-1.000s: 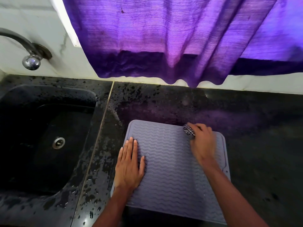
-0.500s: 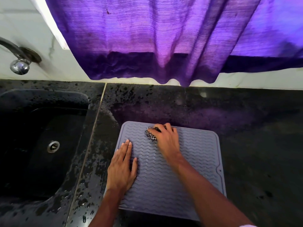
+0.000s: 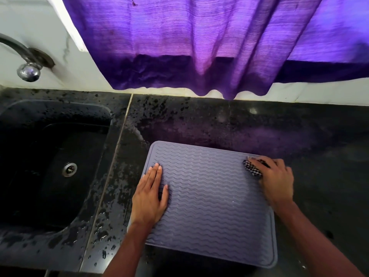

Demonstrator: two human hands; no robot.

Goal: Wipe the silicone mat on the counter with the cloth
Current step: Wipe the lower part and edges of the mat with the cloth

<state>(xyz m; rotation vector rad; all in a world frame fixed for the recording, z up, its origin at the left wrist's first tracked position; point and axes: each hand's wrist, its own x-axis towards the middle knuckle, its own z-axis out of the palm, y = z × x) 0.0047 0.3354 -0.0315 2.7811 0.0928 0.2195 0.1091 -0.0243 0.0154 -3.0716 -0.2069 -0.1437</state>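
Note:
A grey silicone mat (image 3: 211,200) with wavy ridges lies flat on the black counter (image 3: 319,140), its near edge at the counter's front. My left hand (image 3: 150,196) rests palm down on the mat's left side, fingers together and straight. My right hand (image 3: 276,180) is at the mat's far right corner, closed over a small bunched black-and-white checked cloth (image 3: 252,169). Only the cloth's left end shows past my fingers; it presses on the mat.
A black sink (image 3: 50,166) with a metal drain (image 3: 69,169) is set into the counter at the left, under a metal tap (image 3: 28,70). Water drops cover the strip between sink and mat. A purple curtain (image 3: 199,43) hangs over the back wall.
My right hand has swept the cloth across the mat's far edge, from the right to the middle and back to the right corner. My left hand has stayed on the mat's left side.

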